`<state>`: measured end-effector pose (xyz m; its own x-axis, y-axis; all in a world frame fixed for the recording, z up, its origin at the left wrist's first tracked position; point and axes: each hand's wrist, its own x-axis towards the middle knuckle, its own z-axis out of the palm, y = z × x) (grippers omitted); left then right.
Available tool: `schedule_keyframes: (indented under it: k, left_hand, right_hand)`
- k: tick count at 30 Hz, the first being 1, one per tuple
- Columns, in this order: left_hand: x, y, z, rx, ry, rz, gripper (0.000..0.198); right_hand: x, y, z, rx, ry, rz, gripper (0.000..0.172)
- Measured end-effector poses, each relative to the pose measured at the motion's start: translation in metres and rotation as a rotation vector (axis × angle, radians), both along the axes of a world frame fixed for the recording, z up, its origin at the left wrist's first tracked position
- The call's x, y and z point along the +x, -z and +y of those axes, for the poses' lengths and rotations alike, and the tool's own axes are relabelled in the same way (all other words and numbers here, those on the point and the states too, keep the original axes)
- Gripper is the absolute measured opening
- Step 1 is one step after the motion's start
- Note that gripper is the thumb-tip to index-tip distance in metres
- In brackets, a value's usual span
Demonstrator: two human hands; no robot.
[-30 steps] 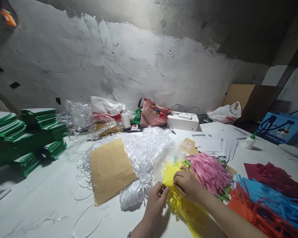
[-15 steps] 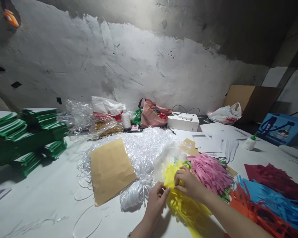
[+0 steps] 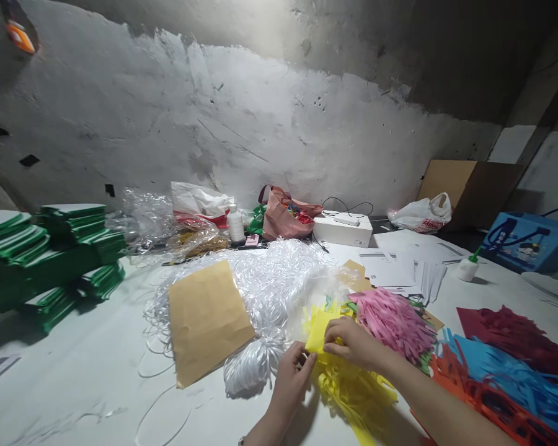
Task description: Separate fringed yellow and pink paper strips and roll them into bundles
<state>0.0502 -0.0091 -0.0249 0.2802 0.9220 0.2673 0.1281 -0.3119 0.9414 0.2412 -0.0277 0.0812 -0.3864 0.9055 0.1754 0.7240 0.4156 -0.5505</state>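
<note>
Both my hands work on a pile of yellow fringed paper [image 3: 348, 387] near the table's front edge. My left hand [image 3: 289, 378] pinches the lower left corner of the top yellow sheet [image 3: 317, 328]. My right hand [image 3: 353, 342] grips the same sheet from the right, fingers curled on it. A heap of pink fringed paper [image 3: 393, 322] lies just right of my right hand. A bundle of white plastic strips [image 3: 265, 291] sits to the left of the yellow pile.
A brown envelope [image 3: 207, 319] lies on the white strips. Green stacked sheets [image 3: 51, 260] fill the left side. Blue [image 3: 516, 378], orange [image 3: 488, 406] and dark red [image 3: 516, 334] fringed paper lie at right. Bags, a white bottle [image 3: 235, 224], a white box [image 3: 343, 229] and a glue bottle [image 3: 469, 265] stand behind.
My right hand has shifted slightly lower on the yellow sheet, and the sheet's fringe has spread a little. My left hand has hardly moved.
</note>
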Motion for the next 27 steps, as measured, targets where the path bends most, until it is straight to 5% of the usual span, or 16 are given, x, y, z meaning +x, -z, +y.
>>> schedule_keyframes:
  k: [13,18,22,27]
  left_hand:
    - [0.001,0.004,0.002,0.057,-0.028,0.027,0.020]
    - [0.002,0.005,0.000,0.083,-0.044,0.036,0.020]
    - [0.002,0.003,-0.001,0.103,-0.051,0.055,0.021]
    - [0.003,-0.001,-0.005,0.118,-0.046,0.078,0.016]
  right_hand:
    - [-0.008,0.003,-0.007,0.241,0.009,-0.187,0.008]
    - [-0.019,0.009,-0.013,0.305,-0.072,-0.302,0.025]
    - [-0.024,0.016,-0.008,0.324,-0.048,-0.393,0.011]
    - [-0.023,0.015,-0.001,0.348,-0.019,-0.475,0.020]
